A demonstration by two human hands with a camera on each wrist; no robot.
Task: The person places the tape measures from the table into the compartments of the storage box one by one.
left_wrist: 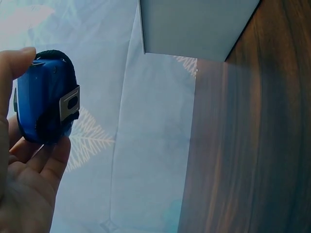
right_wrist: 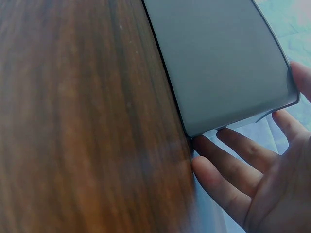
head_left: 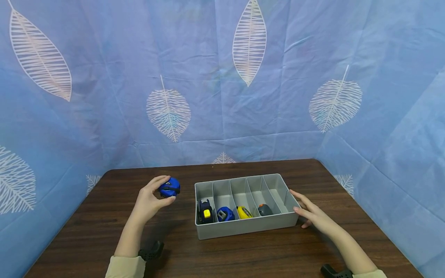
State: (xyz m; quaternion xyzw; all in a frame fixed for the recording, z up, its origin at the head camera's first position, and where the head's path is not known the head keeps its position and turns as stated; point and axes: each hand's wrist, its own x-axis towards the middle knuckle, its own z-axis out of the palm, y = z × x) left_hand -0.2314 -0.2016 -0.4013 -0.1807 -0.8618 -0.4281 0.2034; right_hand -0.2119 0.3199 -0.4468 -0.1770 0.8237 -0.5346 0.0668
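Observation:
Above the table, left of the grey divided box [head_left: 243,229], my left hand [head_left: 147,200] holds a blue tape measure [head_left: 169,187] between thumb and fingers. In the left wrist view, this tape measure [left_wrist: 46,97] shows a metal belt clip and a dark band. My right hand [head_left: 318,216] rests against the box's right end, thumb at the rim. Its fingers [right_wrist: 233,167] are fairly straight along the end wall in the right wrist view. Inside the box, from the left, lie a black-and-yellow tape measure [head_left: 206,212], another blue one [head_left: 225,214], a yellow one [head_left: 244,212] and a dark grey rounded item with orange [head_left: 265,209].
The box stands on a dark wooden table [head_left: 243,256], and its rightmost compartment [head_left: 281,195] shows a bare floor. Blue cloth [head_left: 208,108] with white leaf prints hangs behind the table and at both sides. Each wrist wears a black device [head_left: 151,251].

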